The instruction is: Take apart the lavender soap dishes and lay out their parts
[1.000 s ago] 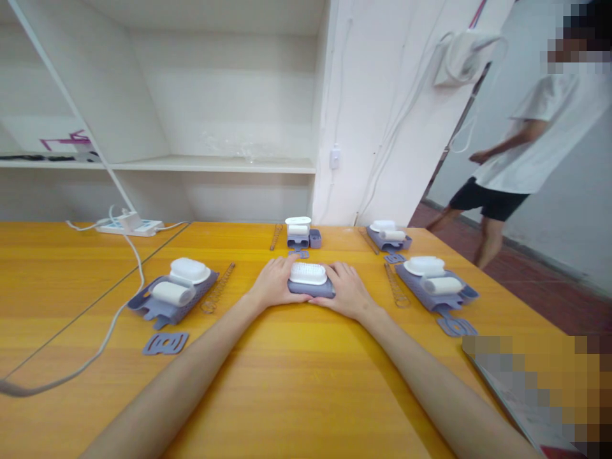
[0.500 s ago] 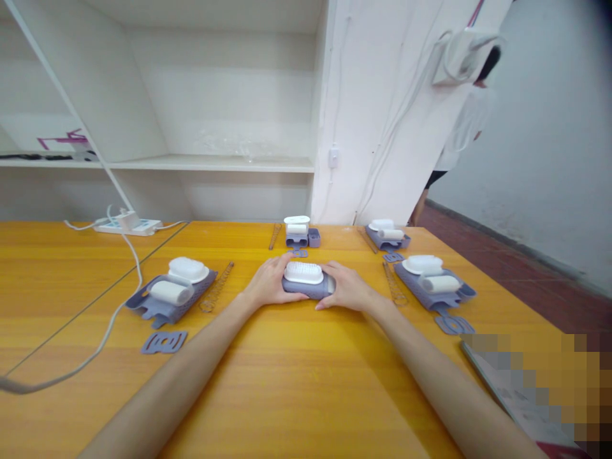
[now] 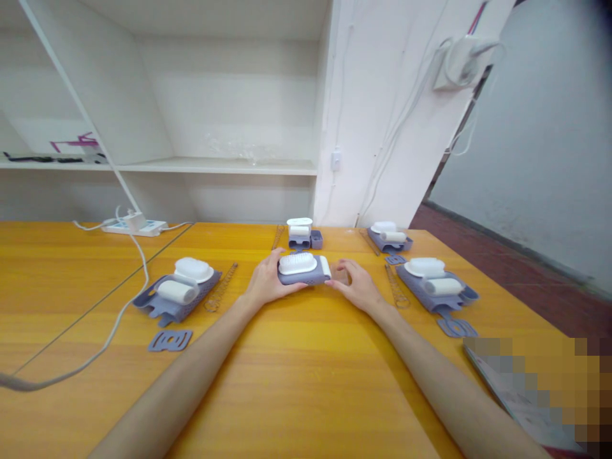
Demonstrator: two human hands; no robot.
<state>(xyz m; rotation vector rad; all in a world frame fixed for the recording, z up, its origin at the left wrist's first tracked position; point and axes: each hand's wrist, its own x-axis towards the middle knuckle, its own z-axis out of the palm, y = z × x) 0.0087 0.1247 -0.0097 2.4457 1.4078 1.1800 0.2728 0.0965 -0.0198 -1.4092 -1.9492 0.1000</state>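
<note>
My left hand (image 3: 266,279) grips the left end of a grey-purple plastic holder (image 3: 303,278), thumb along the front and fingers behind. On top of it lies a white oval brush (image 3: 297,262) with its bristles up. A white piece (image 3: 326,268) shows at the holder's right end; its full shape is hidden. Beside that end is my right hand (image 3: 356,285), fingers apart and curved, the thumb tip close to or touching the lower corner. Behind the holder stands a similar grey-purple set (image 3: 299,242) with a white roll and white oval top.
More sets of grey-purple holders stand at left (image 3: 179,298), right (image 3: 437,290) and back right (image 3: 388,239). Coil springs (image 3: 222,290) and flat slotted plates (image 3: 170,340) lie beside them. A white cable (image 3: 138,280) runs from a power strip (image 3: 138,226). A flat panel (image 3: 509,389) lies front right.
The holder has shifted slightly left and back and its right end shows the white piece. My right hand has come off that end, moving right. The person at the back right is out of view.
</note>
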